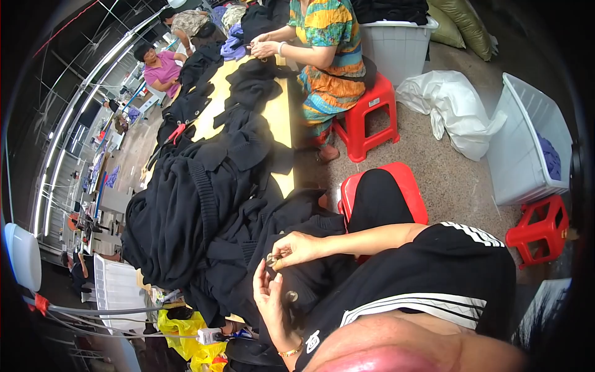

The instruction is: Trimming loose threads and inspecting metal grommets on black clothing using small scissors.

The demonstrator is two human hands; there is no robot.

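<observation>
A black knit garment with buttons lies heaped in front of me, over the table edge and my lap. My right hand is closed in a pinch at a round brownish button on it. Just below, my left hand has its fingers curled against the same spot, fingertips meeting the button and the dark cloth. How firmly they grip is hard to make out. Another button shows on the cloth beside my left hand.
More black garments cover the pale table, with red-handled scissors on them. A co-worker in a patterned top sits on a red stool. White bins, a white sack and a yellow bag stand around.
</observation>
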